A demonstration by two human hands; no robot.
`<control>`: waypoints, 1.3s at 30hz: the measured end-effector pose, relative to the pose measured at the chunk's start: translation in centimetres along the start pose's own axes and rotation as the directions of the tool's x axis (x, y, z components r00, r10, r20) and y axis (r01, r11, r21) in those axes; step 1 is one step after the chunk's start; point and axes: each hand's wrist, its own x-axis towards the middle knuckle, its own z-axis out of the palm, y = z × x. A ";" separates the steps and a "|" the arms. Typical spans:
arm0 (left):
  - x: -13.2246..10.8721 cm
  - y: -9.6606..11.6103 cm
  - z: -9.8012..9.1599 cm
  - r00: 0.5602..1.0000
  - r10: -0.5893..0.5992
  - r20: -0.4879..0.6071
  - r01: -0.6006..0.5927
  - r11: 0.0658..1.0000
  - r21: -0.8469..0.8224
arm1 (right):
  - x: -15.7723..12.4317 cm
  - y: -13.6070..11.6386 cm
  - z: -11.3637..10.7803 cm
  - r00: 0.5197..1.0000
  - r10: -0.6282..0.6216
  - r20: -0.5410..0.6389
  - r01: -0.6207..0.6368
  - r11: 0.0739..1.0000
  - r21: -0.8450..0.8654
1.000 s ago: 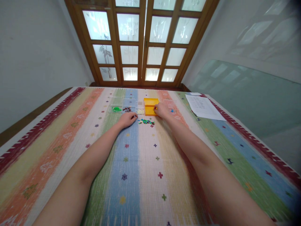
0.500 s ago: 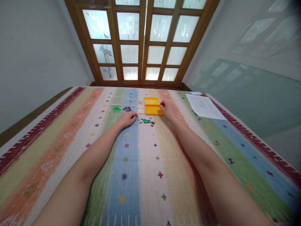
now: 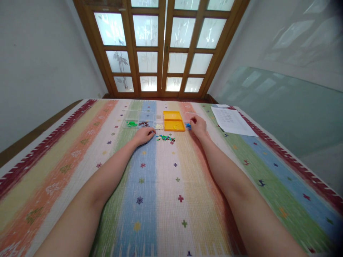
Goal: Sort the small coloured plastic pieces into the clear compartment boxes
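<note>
My right hand (image 3: 198, 127) is over a clear box of small blue pieces (image 3: 188, 126), its fingertips pinched together; whatever they hold is too small to make out. My left hand (image 3: 144, 136) rests on the cloth with its fingers curled closed, left of a loose pile of mixed green, blue and brown pieces (image 3: 165, 138). What it may hold is hidden. Between my hands stands an open yellow box (image 3: 174, 129) with its lid raised behind and some yellow pieces inside. Clear boxes hold green pieces (image 3: 132, 124), dark brown pieces (image 3: 144, 124) and whitish pieces (image 3: 158, 126).
A striped, patterned tablecloth (image 3: 166, 200) covers the table. Printed paper sheets (image 3: 233, 121) lie at the back right. Behind the table's far edge stands a wooden door with glass panes (image 3: 148, 60). Walls rise on both sides.
My right hand has moved right, from the yellow box's right edge to the box of blue pieces, which now shows. My left hand has stayed almost in place.
</note>
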 end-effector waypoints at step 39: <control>-0.2 4.5 0.1 0.983 0.100 0.152 -0.101 0.995 0.004 | -3.5 -5.9 1.2 0.930 -0.319 0.184 0.300 0.946 0.120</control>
